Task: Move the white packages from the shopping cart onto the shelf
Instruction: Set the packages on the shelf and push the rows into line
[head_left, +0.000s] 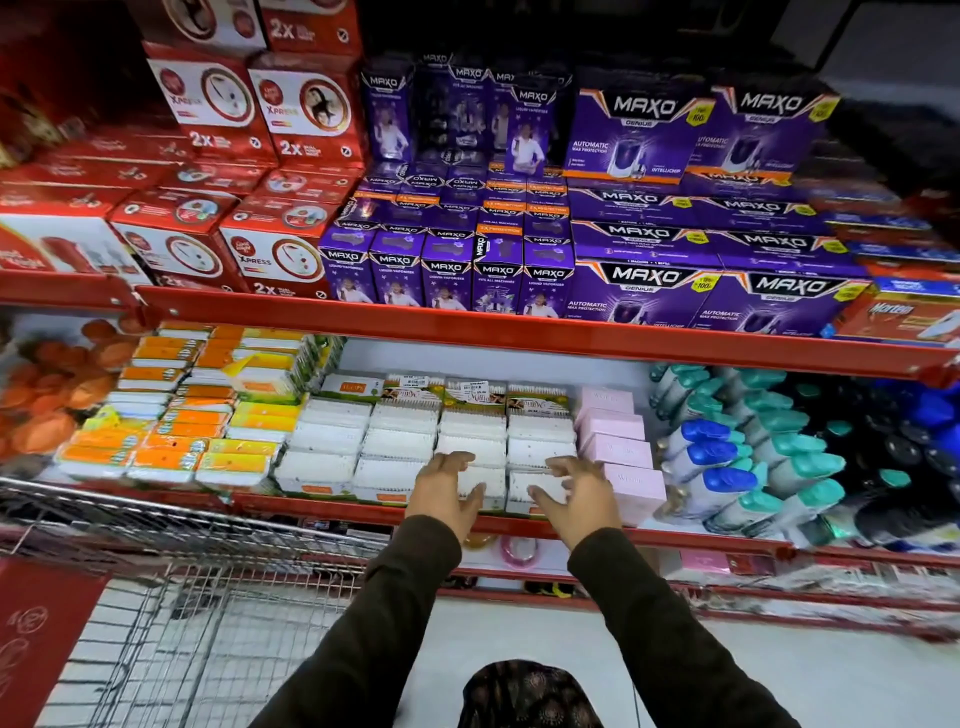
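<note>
White packages (400, 441) lie in several rows on the middle shelf (332, 506), stacked flat from front to back. My left hand (447, 491) rests with fingers spread on a front package (480, 480) of the third row. My right hand (576, 491) lies beside it, fingers apart, over the front package (524, 488) of the fourth row. Neither hand is closed around a package. The wire shopping cart (208, 571) stands at the lower left, below the shelf edge; I see no white packages inside the part that shows.
Pink boxes (618, 441) sit right of the white rows, orange and yellow packs (171, 431) to the left. Spray bottles (753, 467) fill the shelf's right end. Red boxes (234, 218) and purple boxes (644, 275) crowd the shelf above. Lower shelves run below.
</note>
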